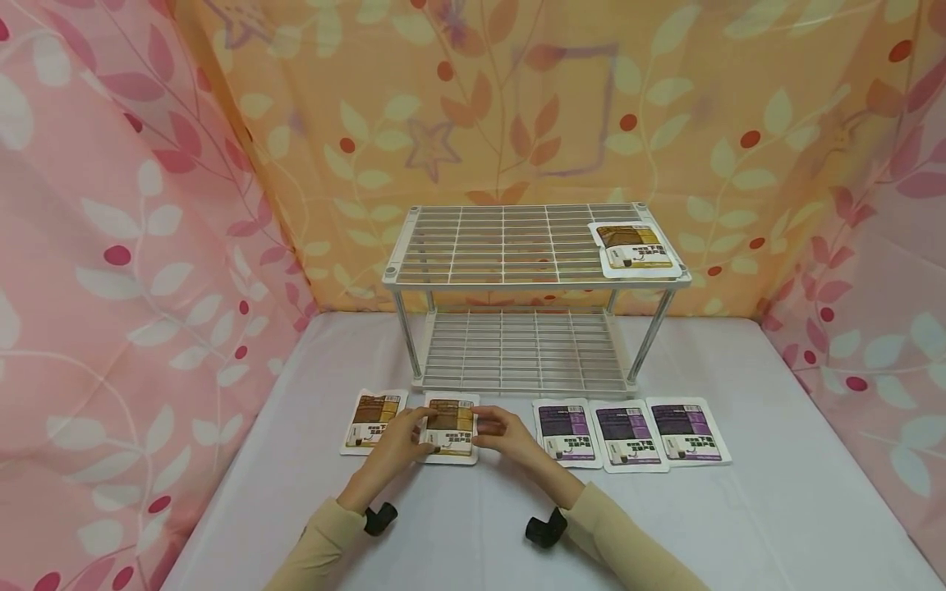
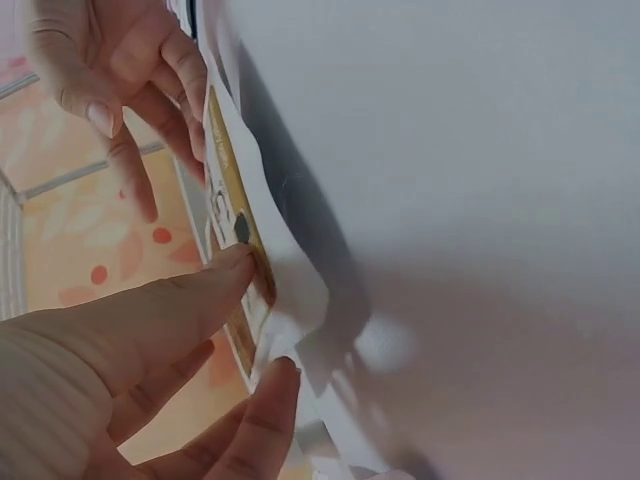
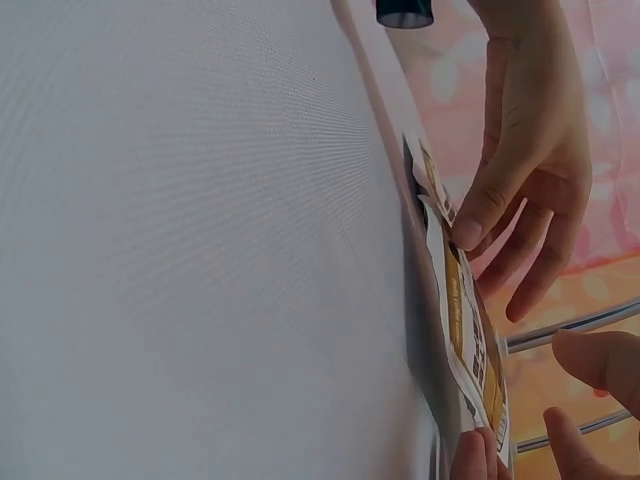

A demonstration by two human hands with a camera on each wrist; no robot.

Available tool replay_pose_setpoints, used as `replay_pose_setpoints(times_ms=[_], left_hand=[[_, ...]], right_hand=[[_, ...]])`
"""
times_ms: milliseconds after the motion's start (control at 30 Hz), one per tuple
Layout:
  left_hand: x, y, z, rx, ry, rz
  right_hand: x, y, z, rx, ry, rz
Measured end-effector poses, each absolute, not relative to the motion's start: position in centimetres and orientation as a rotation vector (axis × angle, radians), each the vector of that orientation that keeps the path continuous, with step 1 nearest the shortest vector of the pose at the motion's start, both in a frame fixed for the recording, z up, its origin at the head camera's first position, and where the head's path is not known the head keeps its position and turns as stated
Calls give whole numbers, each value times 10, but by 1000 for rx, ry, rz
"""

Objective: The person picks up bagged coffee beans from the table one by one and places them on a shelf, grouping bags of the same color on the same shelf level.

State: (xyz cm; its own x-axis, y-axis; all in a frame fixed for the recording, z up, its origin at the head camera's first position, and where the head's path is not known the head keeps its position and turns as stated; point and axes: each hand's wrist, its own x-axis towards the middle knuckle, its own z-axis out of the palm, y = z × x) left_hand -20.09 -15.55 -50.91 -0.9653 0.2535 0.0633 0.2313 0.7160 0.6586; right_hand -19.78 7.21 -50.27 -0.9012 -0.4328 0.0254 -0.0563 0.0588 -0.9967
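A brown-and-white flat packet (image 1: 451, 428) lies at the shelf's front left, one edge slightly raised in the left wrist view. My left hand (image 1: 397, 443) is at its left side, thumb (image 2: 232, 268) touching the printed face and fingers spread. My right hand (image 1: 510, 437) is at its right edge, fingers apart and loosely bent; whether all its fingertips touch is hard to tell. Just left lies a second brown packet (image 1: 373, 421), partly behind my left hand. To the right of my right hand is a purple packet (image 1: 567, 433).
Beyond the packets stands a two-tier white rack (image 1: 480, 279) with metal legs. Another brown packet (image 1: 636, 249) lies on its top right corner. Two more purple packets, one in the middle (image 1: 631, 437) and one at the right end (image 1: 687, 432), continue the row on the white table (image 1: 473, 533).
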Motion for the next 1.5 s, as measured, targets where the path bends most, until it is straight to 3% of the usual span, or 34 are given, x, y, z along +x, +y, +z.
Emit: replay_pose_setpoints(times_ms=[267, 567, 1500], left_hand=[[-200, -148, -508, 425, 2863, 1223], [-202, -140, -508, 624, 2885, 1322], [-211, -99, -494, 733, 2831, 1441]], right_hand=[[-199, 81, -508, -413, 2096, -1930], [-203, 90, -529, -402, 2213, -1937], [-201, 120, -511, -646, 2801, -1673]])
